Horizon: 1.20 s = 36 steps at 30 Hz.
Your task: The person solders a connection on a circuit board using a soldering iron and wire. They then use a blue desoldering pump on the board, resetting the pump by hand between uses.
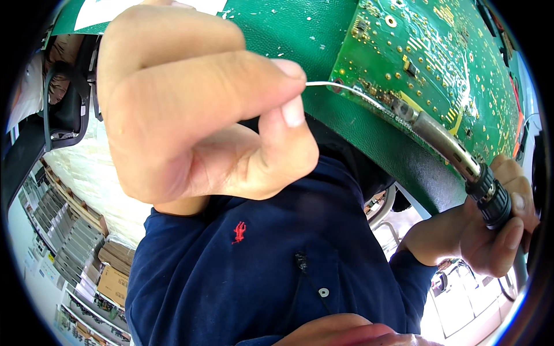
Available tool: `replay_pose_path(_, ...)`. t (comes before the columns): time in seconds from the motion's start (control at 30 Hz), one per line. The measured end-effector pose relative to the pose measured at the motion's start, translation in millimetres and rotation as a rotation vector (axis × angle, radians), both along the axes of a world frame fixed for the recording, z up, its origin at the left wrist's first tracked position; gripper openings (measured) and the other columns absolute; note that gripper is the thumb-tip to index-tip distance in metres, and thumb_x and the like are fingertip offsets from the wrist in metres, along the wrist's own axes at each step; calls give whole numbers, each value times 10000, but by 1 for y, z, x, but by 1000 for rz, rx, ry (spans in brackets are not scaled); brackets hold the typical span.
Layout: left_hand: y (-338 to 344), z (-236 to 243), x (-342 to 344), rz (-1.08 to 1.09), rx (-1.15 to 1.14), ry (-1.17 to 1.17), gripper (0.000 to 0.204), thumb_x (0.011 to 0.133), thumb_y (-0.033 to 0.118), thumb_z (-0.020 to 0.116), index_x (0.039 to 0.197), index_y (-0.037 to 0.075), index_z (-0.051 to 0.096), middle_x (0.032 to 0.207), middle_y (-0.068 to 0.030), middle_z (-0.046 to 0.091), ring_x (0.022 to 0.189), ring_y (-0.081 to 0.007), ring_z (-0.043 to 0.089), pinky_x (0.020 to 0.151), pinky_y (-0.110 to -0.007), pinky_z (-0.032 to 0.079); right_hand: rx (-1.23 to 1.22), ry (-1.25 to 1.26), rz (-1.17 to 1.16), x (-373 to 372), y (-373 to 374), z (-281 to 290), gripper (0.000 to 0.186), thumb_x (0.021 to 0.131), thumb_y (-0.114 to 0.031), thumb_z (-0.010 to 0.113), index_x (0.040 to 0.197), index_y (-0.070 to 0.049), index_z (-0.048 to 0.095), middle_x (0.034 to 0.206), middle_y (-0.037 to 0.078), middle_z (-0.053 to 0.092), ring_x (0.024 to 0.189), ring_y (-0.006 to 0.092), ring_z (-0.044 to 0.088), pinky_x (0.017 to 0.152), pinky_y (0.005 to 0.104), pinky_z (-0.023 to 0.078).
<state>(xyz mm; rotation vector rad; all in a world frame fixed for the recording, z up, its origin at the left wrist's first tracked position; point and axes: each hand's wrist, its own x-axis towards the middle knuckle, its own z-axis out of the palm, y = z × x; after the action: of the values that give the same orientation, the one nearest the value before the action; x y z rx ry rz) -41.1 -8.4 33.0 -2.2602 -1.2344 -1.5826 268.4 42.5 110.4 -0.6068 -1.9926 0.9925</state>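
My left hand (196, 109) is closed in a pinch, with a thin silvery solder wire (321, 84) between thumb and forefinger. From the fingertips the wire runs right, over the near left corner of a green circuit board (433, 63), toward the tip of a soldering iron (447, 143). My right hand (482, 242) grips the iron by its black handle, and its metal barrel slants up and left. The iron's tip is among small parts along the board's near edge; exact contact with the wire is hard to make out.
Under the board lies a green mat (277, 29) with pale specks. White paper (115, 12) is at the far left of it. A black chair armrest (47, 109) stands left of the table, with cardboard boxes (112, 285) beyond. A red cable (515, 92) is at the right.
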Motion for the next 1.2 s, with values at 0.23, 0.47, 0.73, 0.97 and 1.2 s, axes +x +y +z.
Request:
replay_pose_path(0.23, -6, 8, -2, 0, -79, 86, 215, 712, 68, 660, 915, 72, 591, 770, -55, 538, 709, -168, 504, 878, -431, 442, 50, -61, 70, -15, -2, 4, 158, 877, -212, 465, 958, -79, 493, 575, 78, 447, 479, 154, 356, 495, 330, 247)
replay_pose_path(0.47, 0, 2, 1, -72, -26, 40, 212, 689, 53, 656, 889, 57, 583, 725, -56, 512, 651, -166, 469, 846, -438, 445, 150, -76, -163, -30, -31, -6, 99, 861, -170, 441, 865, -76, 472, 540, 82, 411, 476, 153, 336, 475, 333, 225)
replay_pose_path(0.73, -1, 4, -3, -102, 0, 2, 249, 666, 42, 662, 903, 40, 584, 711, -66, 508, 638, -172, 460, 829, -427, 447, 208, -72, -275, -41, -48, -14, 117, 875, -165, 414, 856, -54, 446, 474, 74, 447, 407, 143, 399, 448, 323, 266)
replay_pose_path(0.97, 0, 7, 1, -83, -26, 92, 248, 680, 35, 661, 917, 41, 589, 733, -63, 535, 655, -164, 471, 846, -412, 440, 220, -46, -289, -45, -59, -21, 116, 899, -156, 408, 858, -52, 436, 506, 74, 488, 419, 125, 451, 441, 274, 307)
replay_pose_path(1.2, 1, 5, -5, -99, 27, 31, 254, 683, 28, 663, 925, 20, 589, 755, -88, 561, 620, -158, 460, 834, -362, 443, 254, -39, -336, -50, -63, -21, 116, 891, -153, 442, 825, -60, 419, 492, 66, 496, 415, 129, 466, 442, 268, 328)
